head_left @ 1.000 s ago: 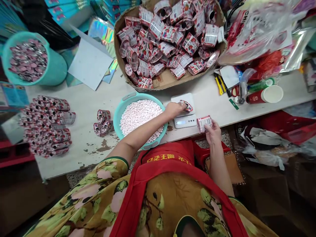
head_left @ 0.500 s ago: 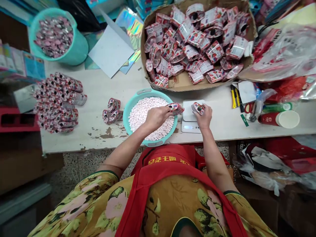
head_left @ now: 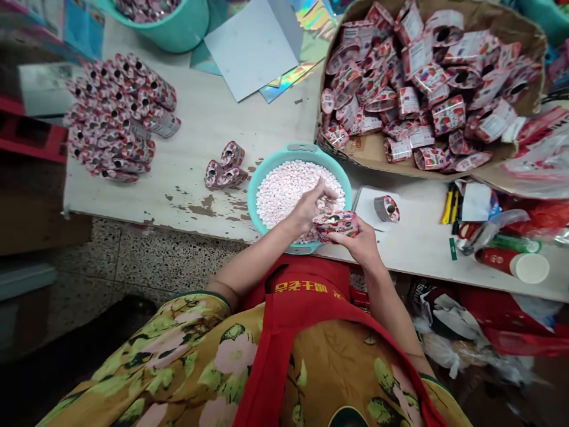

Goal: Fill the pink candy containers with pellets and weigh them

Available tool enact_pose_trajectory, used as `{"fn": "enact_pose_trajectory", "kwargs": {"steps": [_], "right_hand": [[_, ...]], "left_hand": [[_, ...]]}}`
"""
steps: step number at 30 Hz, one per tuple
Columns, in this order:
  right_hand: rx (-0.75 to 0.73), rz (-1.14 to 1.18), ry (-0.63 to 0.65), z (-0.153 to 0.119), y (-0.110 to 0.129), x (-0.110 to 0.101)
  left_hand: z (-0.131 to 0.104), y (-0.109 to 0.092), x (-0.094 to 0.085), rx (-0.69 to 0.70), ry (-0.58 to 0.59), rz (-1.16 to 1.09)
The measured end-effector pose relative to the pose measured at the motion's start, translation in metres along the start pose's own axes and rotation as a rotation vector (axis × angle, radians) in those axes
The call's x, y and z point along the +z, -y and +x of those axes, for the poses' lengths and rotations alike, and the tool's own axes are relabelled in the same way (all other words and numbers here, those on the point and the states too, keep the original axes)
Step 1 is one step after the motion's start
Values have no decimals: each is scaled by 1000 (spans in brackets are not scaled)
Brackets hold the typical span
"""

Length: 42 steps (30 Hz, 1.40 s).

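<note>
My right hand [head_left: 362, 240] grips a red printed candy packet [head_left: 334, 226] with a hole in it, over the near right rim of a turquoise basin [head_left: 254, 207]. Small pale pink-white tablets [head_left: 280, 193] fill the basin. My left hand [head_left: 311, 207] is just above them, beside the packet, its fingers curled around a few tablets. To the right, a second packet [head_left: 386, 209] lies on the white scale [head_left: 367, 204], touched by neither hand. The near part of the scale is hidden behind my right hand.
Three packets [head_left: 229, 169] stand left of the basin, and many more [head_left: 120, 118] are stacked farther left. A cardboard box [head_left: 498, 29] of packets sits behind. Cutters [head_left: 450, 204] and a red paper cup [head_left: 495, 261] lie at right; a turquoise bucket [head_left: 182, 29] stands far left.
The packet from my left hand is now in my right hand. My right hand has let go of the other packet on the scale and moved left. The view has shifted.
</note>
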State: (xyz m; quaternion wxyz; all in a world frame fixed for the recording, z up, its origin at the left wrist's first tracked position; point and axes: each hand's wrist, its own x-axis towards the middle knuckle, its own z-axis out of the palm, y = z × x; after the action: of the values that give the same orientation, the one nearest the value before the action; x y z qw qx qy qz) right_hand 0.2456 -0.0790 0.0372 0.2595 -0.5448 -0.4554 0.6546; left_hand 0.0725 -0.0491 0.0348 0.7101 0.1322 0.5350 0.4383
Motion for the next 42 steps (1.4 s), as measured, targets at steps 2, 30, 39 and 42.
{"fn": "enact_pose_trajectory", "kwargs": {"steps": [2,30,39,42], "right_hand": [[61,-25,20,2,3,5],[-118,227,-119,-6,-30,-26],[27,-32,-678,-56,-73,-133],[86,-91,-693,-45,-81,-142]], "left_hand": [[4,4,0,-138,21,-116],[10,6,1,-41,24,6],[84,54,111,576,481,1657],[96,55,131,624,517,1896]]}}
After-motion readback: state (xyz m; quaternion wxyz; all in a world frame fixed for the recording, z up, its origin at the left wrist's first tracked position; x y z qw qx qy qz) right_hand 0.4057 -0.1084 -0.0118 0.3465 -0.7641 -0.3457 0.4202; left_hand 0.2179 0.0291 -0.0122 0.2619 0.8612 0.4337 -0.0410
